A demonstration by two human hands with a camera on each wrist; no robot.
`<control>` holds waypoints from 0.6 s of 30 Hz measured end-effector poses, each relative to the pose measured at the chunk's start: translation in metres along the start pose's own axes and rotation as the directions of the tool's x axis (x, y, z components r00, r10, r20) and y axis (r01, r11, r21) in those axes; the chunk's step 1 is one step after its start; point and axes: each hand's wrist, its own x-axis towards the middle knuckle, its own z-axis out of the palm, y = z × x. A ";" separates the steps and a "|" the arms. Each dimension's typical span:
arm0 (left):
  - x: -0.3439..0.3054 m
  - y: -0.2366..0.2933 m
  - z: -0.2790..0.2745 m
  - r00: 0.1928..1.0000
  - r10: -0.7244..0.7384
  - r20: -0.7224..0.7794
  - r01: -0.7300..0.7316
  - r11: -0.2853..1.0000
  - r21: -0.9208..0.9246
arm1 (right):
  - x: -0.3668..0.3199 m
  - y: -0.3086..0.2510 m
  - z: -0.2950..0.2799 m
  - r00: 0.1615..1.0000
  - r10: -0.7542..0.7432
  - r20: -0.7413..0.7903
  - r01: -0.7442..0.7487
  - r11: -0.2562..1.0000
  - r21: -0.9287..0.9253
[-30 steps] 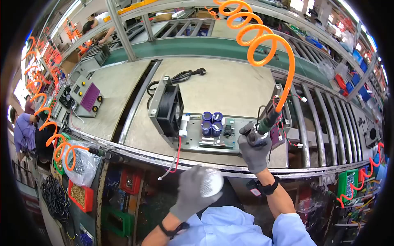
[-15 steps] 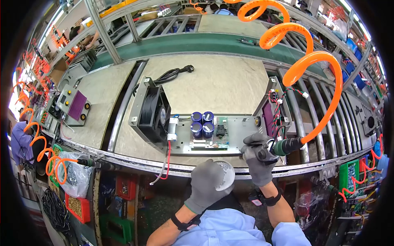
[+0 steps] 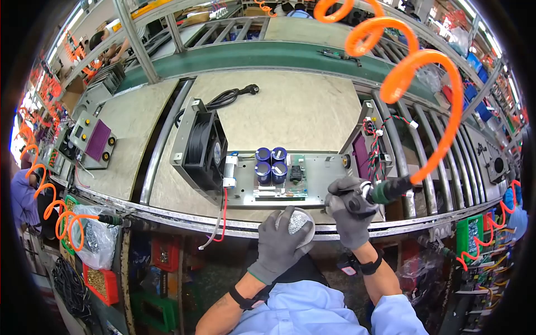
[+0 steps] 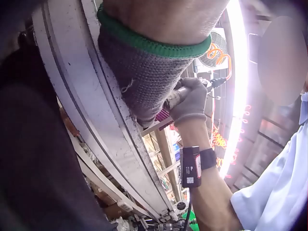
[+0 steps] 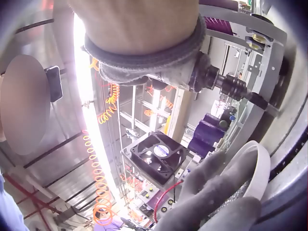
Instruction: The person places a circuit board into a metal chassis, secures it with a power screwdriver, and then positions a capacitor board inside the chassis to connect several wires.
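Observation:
In the head view my gloved left hand [image 3: 282,240] grips a shallow white dish [image 3: 309,239] of small shiny metal pieces at the table's front edge. Its fingers reach over the rim into the dish, as the right wrist view also shows. My gloved right hand [image 3: 350,215] holds an air screwdriver [image 3: 385,192], whose bit [image 5: 260,101] points at the metal chassis. That chassis [image 3: 326,178] carries a circuit board with blue capacitors [image 3: 271,167], a black fan [image 3: 205,145] at its left end and a purple-grilled panel [image 3: 362,153] at its right.
An orange coiled hose [image 3: 446,111] runs up from the screwdriver. A black power cord [image 3: 229,97] lies behind the fan. Rollers [image 3: 421,162] are at the right, another chassis [image 3: 95,139] at the left. Red bins [image 3: 100,285] of small parts sit below the table edge.
The left hand has brought the dish up and rightward to the table edge, its fingers now over the contents. The right hand has lowered the screwdriver, which now tilts sideways.

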 end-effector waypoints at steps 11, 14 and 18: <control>-0.003 -0.002 0.003 0.999 -0.047 -0.006 0.047 0.999 -0.022 | -0.016 -0.027 0.010 0.977 0.003 0.214 -0.048 0.978 0.203; -0.004 -0.004 0.005 0.999 -0.035 -0.020 0.035 0.999 -0.022 | -0.020 -0.025 0.015 0.982 0.048 0.182 -0.068 0.992 0.105; -0.006 -0.006 0.004 1.000 0.002 -0.024 -0.003 1.000 -0.021 | -0.022 -0.017 0.010 0.986 0.033 0.162 -0.022 0.997 -0.071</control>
